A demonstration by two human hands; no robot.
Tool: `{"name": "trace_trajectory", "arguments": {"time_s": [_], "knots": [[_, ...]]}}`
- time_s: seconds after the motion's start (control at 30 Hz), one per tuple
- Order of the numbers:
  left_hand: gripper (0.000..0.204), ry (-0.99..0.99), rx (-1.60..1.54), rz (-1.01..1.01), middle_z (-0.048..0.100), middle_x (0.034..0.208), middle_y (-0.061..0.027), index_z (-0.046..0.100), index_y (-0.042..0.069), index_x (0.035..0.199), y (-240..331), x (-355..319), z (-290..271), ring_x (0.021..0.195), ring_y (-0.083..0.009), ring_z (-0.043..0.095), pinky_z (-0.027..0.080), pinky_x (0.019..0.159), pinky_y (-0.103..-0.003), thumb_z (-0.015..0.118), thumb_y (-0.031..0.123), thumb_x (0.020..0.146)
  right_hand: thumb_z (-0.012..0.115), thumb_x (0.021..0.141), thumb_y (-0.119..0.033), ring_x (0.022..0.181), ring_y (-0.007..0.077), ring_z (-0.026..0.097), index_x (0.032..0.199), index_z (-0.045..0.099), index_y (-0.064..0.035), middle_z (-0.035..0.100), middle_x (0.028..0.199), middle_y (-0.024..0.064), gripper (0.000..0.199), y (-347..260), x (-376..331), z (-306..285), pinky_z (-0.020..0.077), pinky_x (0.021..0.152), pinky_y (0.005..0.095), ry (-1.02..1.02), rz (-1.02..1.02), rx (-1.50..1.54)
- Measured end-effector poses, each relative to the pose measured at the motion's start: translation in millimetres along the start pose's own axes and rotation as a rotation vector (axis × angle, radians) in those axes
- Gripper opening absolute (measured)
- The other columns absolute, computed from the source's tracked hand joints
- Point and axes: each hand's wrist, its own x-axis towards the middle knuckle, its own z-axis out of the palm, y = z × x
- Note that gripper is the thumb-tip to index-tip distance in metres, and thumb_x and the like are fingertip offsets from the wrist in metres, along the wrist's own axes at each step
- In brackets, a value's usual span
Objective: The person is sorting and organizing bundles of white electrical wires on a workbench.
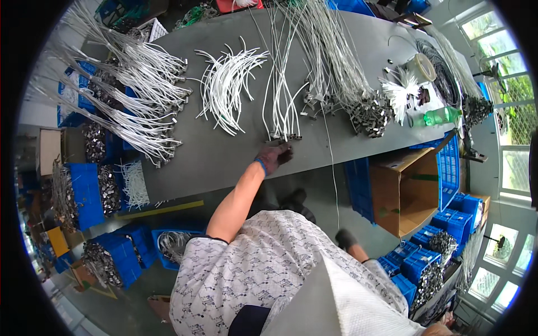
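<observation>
My left hand (274, 157), in a dark reddish glove with a blue cuff, is at the table's near edge. Its fingers are curled at the small dark metal ends (291, 137) of a few white-sleeved wires (278, 109); what lies inside the fingers is hidden. Below the edge, to the right, my right hand (347, 239) wears a dark glove and looks closed. A thin pale wire (332, 162) runs from the tabletop down to its fingers. Beyond my left hand, a loose bunch of short white sleeves (231, 89) lies on the grey table (207, 162).
Bundled white-sleeved wires (145, 106) cover the table's left side. Long wires with metal blocks (370, 116) lie right of centre, near a green bottle (443, 116) and a tape roll (424, 68). A cardboard box (400, 193) and blue crates (420, 263) stand below on the right.
</observation>
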Motion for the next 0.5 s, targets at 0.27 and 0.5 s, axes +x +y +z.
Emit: {"name": "trace_trajectory", "arguments": {"time_s": [0.27, 0.5], "knots": [[0.015, 0.513, 0.308, 0.008, 0.065, 0.081, -0.0107, 0.061, 0.006, 0.099, -161, 123, 63, 0.069, -0.0248, 0.067, 0.056, 0.053, -0.037, 0.062, 0.007, 0.084, 0.063, 0.077, -0.025, 0.091, 0.0398, 0.066, 0.093, 0.067, -0.0024, 0.068, 0.098, 0.0221, 0.028, 25, -122, 72, 0.0525, 0.077, 0.0489, 0.255, -0.111, -0.122], [0.032, 0.583, 0.812, 0.497, 0.069, 0.092, -0.0152, 0.063, 0.004, 0.107, -151, 115, 154, 0.074, -0.0266, 0.068, 0.053, 0.067, -0.039, 0.063, 0.028, 0.087, 0.064, 0.077, -0.026, 0.094, 0.0402, 0.065, 0.094, 0.067, -0.0036, 0.067, 0.1, 0.0223, 0.028, 108, -163, 117, 0.052, 0.079, 0.0488, 0.183, 0.089, 0.002]]}}
